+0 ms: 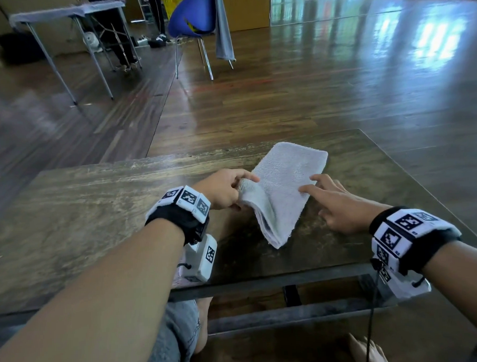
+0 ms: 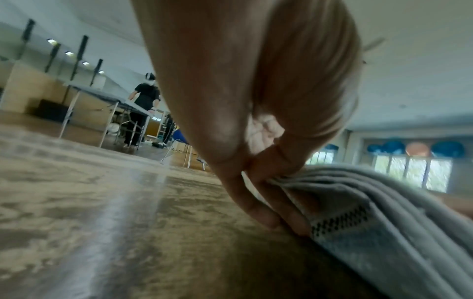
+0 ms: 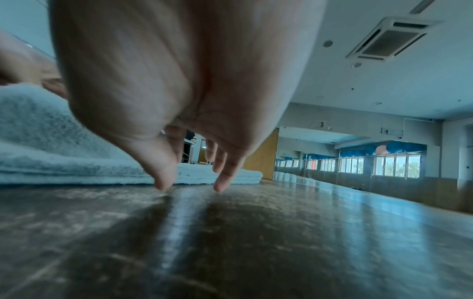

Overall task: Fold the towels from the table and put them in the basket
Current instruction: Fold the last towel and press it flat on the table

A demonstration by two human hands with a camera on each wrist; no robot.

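One folded towel (image 1: 285, 187) at frame centre, lying on table (image 1: 96, 214). Left hand (image 1: 224, 189) pinching lifted left edge of towel. Right hand (image 1: 339, 203) spread flat, fingers (image 1: 308, 189) extended, touching right edge, gripping nothing.

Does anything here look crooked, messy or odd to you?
Only a small thing: the folded towel lies at a slant on the table, and its near-left edge is lifted where the left hand pinches it. The right hand rests open beside it. Nothing looks spilled or damaged.
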